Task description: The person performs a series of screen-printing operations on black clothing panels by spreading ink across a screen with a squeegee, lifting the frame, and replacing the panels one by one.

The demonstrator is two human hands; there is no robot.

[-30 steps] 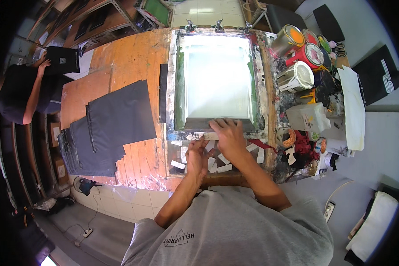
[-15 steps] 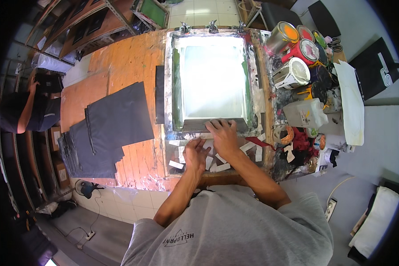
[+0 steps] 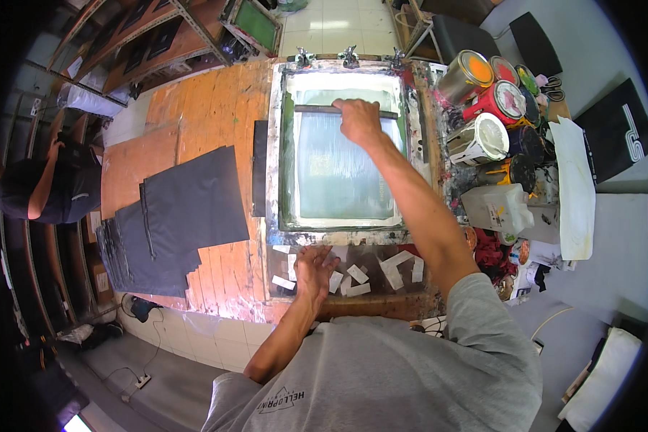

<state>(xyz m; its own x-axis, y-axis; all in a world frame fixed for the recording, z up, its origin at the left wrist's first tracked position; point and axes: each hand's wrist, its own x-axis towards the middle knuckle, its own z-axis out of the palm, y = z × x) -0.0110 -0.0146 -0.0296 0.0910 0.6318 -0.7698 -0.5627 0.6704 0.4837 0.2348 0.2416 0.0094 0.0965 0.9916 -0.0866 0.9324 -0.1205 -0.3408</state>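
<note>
- We judge the squeegee (image 3: 345,111) a stiff, light bar with a slick, inky blade, best gripped along its middle; it lies across the far end of the screen frame (image 3: 275,151).
- Our right hand (image 3: 358,121) is wrapped around that middle.
- The mesh looks taut and fragile, pale green, the frame rigid and paint-crusted.
- Our left hand (image 3: 313,268) rests flat, fingers spread, on the workbench's (image 3: 209,115) near edge among white tape strips (image 3: 356,274).
- Matte black sheets (image 3: 191,198) lie on its left side; paint cans (image 3: 482,86) crowd its right edge.
</note>
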